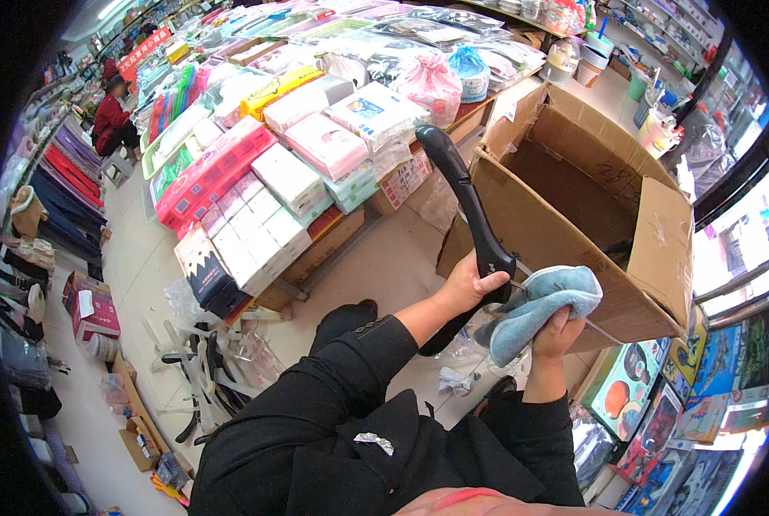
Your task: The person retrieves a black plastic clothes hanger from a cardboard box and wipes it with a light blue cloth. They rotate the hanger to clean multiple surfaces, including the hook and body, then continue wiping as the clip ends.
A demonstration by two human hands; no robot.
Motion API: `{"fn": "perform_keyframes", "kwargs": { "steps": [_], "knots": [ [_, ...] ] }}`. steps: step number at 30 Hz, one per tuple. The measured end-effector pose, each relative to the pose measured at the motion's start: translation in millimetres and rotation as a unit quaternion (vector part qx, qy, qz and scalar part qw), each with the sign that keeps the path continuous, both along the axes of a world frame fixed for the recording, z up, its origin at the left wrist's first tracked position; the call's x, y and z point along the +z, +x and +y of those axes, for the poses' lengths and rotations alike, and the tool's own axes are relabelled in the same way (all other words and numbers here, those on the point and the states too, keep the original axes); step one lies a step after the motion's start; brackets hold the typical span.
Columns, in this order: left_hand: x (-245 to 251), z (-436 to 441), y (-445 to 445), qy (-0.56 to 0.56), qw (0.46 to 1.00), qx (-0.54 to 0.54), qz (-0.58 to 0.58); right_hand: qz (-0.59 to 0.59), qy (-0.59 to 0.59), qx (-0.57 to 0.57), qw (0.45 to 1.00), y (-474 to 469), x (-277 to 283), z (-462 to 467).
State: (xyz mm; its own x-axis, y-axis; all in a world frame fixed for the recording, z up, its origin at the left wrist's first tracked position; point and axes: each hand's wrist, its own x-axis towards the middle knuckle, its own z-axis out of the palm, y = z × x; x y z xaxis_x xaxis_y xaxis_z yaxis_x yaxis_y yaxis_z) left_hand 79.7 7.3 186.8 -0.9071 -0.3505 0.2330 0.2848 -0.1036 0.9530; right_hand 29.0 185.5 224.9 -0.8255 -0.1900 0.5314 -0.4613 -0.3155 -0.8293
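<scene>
A black plastic coat hanger (449, 161) with broad shoulders is held up in front of me. My left hand (465, 290) grips it near its middle, with the thumb across the front. In my right hand (557, 332) is a folded light-blue cloth (552, 297). The cloth lies against the hanger's centre, where a short length of thin metal rod shows; the rest of the hook is hidden. Just beyond the cloth stands an open cardboard box (552, 226), its inside dark with something black near the near-right corner.
Clear and black hangers (204, 367) lie heaped on the floor to my left. A display table bears tissue packs (262, 238) and other goods. Crumpled white paper (455, 380) lies by my feet. Boxed toys (623, 387) stand at right. A person in red (113, 116) sits far left.
</scene>
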Motion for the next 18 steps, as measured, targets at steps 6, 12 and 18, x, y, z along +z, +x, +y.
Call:
{"fn": "perform_keyframes", "kwargs": {
  "steps": [6,12,18],
  "knots": [
    [5.3,-1.3,0.4,-0.049,0.998,0.028,0.018,-0.024,0.087,0.012,0.996,1.6,26.3,1.2],
    [6.5,-4.3,1.7,-0.087,0.996,0.027,-0.01,0.007,0.194,-0.005,0.981,-2.5,29.0,5.6],
    [4.8,-6.5,-2.5,-0.04,0.998,0.047,-0.021,0.023,0.256,-0.02,0.966,0.1,22.2,2.6]
  ]
}}
